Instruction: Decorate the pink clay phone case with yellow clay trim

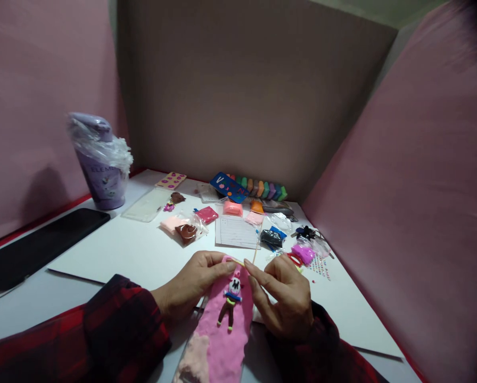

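Note:
A phone case [222,348] spread with pink modelling clay tilts up in front of me. On it is a small clay figure [230,303] with a white face, blue collar and brown legs. A peach and brown patch of clay covers its lower left corner. My left hand [194,282] grips the far end of the case, thumb on top. My right hand [282,298] pinches a thin, pale wooden stick [238,262], which lies across the clay near the left thumb. The fingers partly hide both stick ends.
Beyond my hands, a white board [142,255] carries several clay packets, including brown [186,233] and black [271,238], and a lined paper [236,232]. A blue decorated case [229,187] leans on coloured clay blocks. A dark phone [42,247] and purple bottle [103,175] stand left.

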`<state>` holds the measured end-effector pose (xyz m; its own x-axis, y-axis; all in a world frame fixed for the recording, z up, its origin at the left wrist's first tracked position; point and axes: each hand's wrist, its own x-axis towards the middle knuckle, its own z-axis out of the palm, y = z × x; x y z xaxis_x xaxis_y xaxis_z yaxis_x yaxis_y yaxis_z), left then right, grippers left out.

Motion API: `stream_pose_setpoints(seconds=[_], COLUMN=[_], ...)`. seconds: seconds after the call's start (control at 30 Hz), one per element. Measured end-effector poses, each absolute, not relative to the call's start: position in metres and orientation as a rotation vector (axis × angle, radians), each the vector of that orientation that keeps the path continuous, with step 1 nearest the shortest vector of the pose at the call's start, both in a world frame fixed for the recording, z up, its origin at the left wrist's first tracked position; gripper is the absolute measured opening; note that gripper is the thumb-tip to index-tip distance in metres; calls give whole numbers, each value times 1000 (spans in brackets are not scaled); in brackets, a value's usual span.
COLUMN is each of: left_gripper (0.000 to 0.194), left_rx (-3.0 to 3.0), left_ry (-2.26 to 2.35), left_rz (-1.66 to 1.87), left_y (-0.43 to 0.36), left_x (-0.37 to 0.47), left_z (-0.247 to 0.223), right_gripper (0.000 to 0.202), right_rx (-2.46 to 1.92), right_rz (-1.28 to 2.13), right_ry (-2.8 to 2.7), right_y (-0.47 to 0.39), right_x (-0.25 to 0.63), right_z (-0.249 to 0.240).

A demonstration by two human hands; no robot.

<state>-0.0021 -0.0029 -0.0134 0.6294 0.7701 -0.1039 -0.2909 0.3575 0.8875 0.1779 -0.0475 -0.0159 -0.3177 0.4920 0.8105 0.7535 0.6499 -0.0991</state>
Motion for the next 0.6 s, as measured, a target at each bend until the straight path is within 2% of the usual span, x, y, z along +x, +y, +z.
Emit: stream_pose_setpoints(seconds=[0.1, 0.6], left_gripper=[35, 31], left_rx=[995, 1011], left_ry=[561, 519], left_rz=[730, 691], left_y=[-1, -4], left_x=[-2, -2], left_z=[-17, -12], right_gripper=[32, 32], right_rx=[-955, -969], right_rz=[-431, -412], right_ry=[-2019, -2034], right_y=[-47, -47], right_x=[176, 175], right_z=[-14, -12])
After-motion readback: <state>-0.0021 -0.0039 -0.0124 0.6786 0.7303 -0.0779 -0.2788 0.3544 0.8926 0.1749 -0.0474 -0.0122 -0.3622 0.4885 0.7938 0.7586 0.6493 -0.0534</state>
